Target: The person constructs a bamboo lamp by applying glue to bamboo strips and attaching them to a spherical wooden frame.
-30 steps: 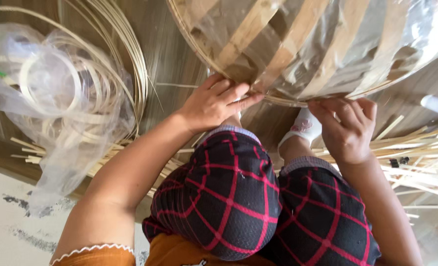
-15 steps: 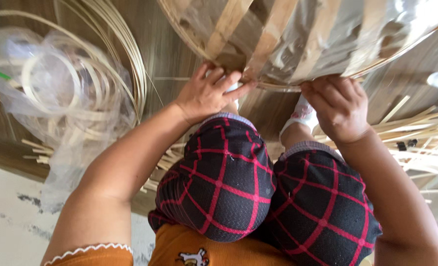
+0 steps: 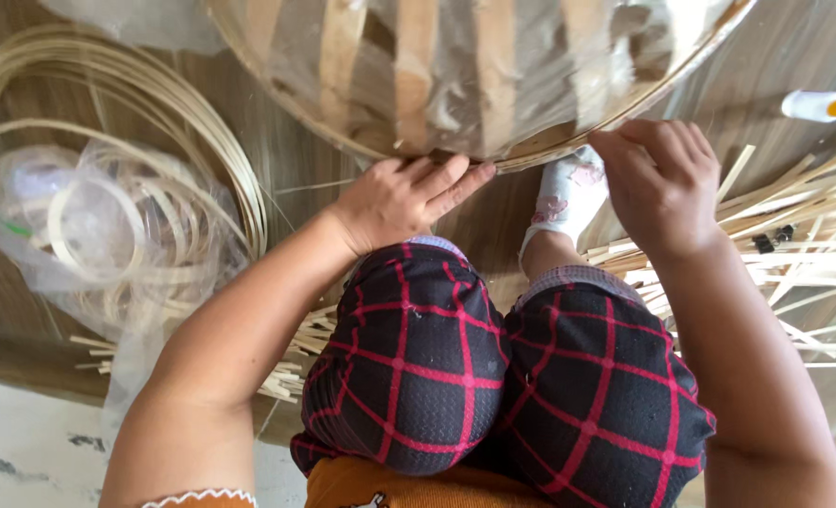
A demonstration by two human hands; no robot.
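Observation:
A large round bamboo frame [image 3: 474, 75], built of wide flat slats and wrapped in clear plastic film, fills the top of the head view. My left hand [image 3: 404, 199] lies flat against its lower rim, fingers together and pointing right. My right hand [image 3: 660, 179] pinches the same rim further right, fingers curled on the edge. Both forearms reach over my knees in dark trousers with red checks [image 3: 502, 376]. A foot in a white sock [image 3: 565, 199] shows between the hands, under the rim.
Coils of thin bamboo strip [image 3: 117, 103] lie on the wooden floor at left, with a clear plastic bag of smaller rings [image 3: 88, 235]. Loose bamboo strips [image 3: 804, 245] are heaped at right. A white glue bottle with a yellow cap [image 3: 818, 105] lies at top right.
The frame has shifted up and left in view. My left hand has gone from curled fingers on the rim to lying flat against it. My right hand stays gripping the rim.

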